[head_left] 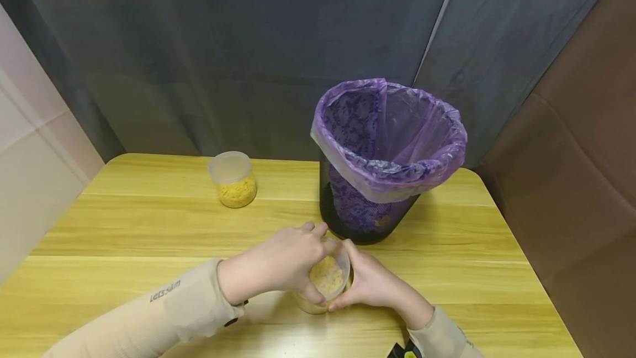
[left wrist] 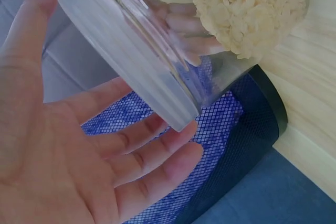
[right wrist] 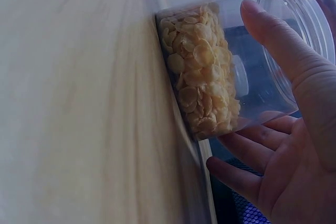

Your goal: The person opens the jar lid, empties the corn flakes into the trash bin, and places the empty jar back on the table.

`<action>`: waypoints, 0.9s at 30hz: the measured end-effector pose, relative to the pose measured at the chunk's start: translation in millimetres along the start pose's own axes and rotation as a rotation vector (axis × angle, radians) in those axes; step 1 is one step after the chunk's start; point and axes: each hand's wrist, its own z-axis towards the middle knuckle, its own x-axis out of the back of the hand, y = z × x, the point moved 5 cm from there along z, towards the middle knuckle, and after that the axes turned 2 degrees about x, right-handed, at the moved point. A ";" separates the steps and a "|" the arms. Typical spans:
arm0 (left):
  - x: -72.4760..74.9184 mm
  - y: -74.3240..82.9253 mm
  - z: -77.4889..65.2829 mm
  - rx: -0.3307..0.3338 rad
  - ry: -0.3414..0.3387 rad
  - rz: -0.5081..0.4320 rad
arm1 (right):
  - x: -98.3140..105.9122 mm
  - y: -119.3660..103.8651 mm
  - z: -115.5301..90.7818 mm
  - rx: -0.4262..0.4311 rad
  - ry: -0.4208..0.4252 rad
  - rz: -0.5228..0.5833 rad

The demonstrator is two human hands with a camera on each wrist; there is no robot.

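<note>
Wooden tabletop [head_left: 149, 231] beneath, the flake jar [head_left: 327, 276] stands upright, long axis vertical, lid [left wrist: 126, 51] upward, both hands [head_left: 285, 261] [head_left: 375, 285] gripping it.

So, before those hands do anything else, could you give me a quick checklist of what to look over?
1. Left hand holding the lid: ok, its thumb and fingers are around the edge.
2. Right hand steadying the jar: ok, it holds the side.
3. Pale flakes settled at the bottom of the jar: ok.
4. Lid screwed tight: cannot tell; it sits on the jar, but tightness does not show.
5. Bin upright, purple liner folded over its rim: ok.
6. Second jar out of the hands' way: ok, it stands apart, farther back.
</note>
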 end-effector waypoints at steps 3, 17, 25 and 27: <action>0.0 -0.8 -0.9 0.010 -0.013 0.004 | 0.0 -0.6 0.1 0.007 0.005 -0.004; 2.5 1.5 -4.0 -0.109 -0.217 -0.073 | -1.3 -0.1 -0.5 0.025 -0.030 -0.025; -0.5 3.4 -4.7 -0.143 -0.275 -0.072 | -1.5 0.2 -1.5 -0.009 -0.039 -0.022; -0.8 2.8 -4.0 -0.147 -0.277 -0.071 | -1.2 0.9 -1.2 -0.024 -0.030 -0.025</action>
